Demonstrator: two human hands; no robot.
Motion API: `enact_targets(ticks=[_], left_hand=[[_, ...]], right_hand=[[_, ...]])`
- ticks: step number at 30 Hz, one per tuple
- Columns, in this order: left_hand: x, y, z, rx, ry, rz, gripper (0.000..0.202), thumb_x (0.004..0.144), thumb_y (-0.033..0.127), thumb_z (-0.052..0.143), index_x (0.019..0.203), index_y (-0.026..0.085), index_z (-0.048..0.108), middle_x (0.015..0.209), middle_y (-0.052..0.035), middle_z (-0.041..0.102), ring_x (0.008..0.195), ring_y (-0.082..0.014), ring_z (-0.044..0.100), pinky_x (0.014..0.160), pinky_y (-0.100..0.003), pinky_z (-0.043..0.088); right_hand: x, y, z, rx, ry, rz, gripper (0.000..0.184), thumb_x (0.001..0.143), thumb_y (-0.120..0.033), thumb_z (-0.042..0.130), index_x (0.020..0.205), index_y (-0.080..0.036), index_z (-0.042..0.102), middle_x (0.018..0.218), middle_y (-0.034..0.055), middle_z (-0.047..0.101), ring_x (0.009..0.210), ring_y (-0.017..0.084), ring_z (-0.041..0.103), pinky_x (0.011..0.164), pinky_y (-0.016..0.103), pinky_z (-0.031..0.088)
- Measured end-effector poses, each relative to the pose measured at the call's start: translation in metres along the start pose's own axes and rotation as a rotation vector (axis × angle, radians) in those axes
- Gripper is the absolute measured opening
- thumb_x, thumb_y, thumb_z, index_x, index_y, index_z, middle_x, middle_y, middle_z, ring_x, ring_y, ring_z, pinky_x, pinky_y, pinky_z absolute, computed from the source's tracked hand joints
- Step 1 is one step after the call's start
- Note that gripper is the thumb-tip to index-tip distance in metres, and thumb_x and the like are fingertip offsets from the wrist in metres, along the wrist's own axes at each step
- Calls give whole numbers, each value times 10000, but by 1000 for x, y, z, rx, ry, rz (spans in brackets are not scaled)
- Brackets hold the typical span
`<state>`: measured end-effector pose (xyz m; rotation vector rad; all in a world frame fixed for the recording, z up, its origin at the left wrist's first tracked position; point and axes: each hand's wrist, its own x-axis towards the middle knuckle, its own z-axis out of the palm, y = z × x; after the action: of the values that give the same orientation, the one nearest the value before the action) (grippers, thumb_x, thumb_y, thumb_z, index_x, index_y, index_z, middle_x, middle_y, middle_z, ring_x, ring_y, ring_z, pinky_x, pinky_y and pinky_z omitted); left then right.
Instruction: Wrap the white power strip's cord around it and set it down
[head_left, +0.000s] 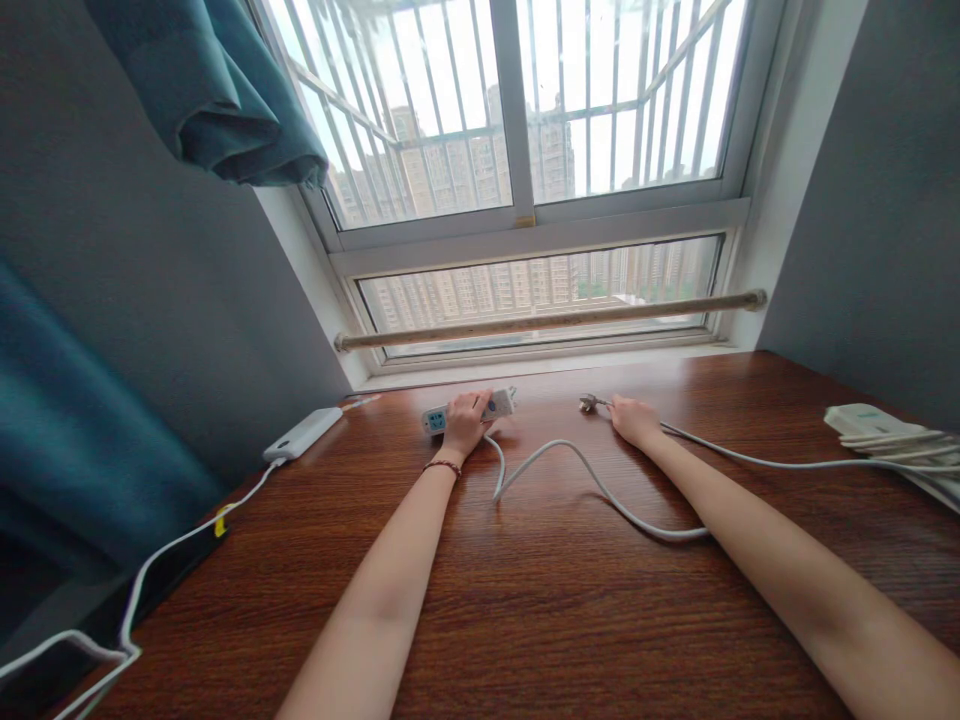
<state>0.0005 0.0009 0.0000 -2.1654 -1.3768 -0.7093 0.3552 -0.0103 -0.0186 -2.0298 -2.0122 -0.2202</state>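
Power bank (pixel 304 432): far left on the worktop (pixel 525 620), close to the wall. Its thin white lead (pixel 161 555) trails back towards me and off the edge.
Left hand (pixel 465 420): palm down over the power strip (pixel 436 418), fingers curled round it and pressing it flat.
Power strip: lies near the window sill, with its left end and a socket showing past my knuckles.
Cord (pixel 585 470): white, leaves the strip, loops across the wood between my arms and slips under my right forearm.
Plug (pixel 589 403): low over the worktop, prongs turned towards the strip but well apart from it.
Right hand (pixel 636 420): fingers closed on the back end of the plug, where its cable leaves.
How far along: the strip is held down and the plug is in hand, but it sits in no socket.
Second strip (pixel 862 418): far right under a bundle of cable (pixel 915 450). The plug's cable runs off that way.
In the way: only bare wood between plug and strip, since the cord's loop lies nearer me.
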Motion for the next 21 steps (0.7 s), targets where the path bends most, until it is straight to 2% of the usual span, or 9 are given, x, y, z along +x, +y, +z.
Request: enact_targets(ticks=[21], left_hand=[[0, 1, -3, -2, -7, -1, 570, 766, 353, 574, 1291, 221, 396, 1141, -87, 557, 1059, -255, 467, 911, -406, 347]], right_hand=[[-1, -1, -1, 6, -9, 2, 334, 921, -382, 292, 939, -155, 536, 880, 116, 636, 832, 302, 618, 669, 389, 463]])
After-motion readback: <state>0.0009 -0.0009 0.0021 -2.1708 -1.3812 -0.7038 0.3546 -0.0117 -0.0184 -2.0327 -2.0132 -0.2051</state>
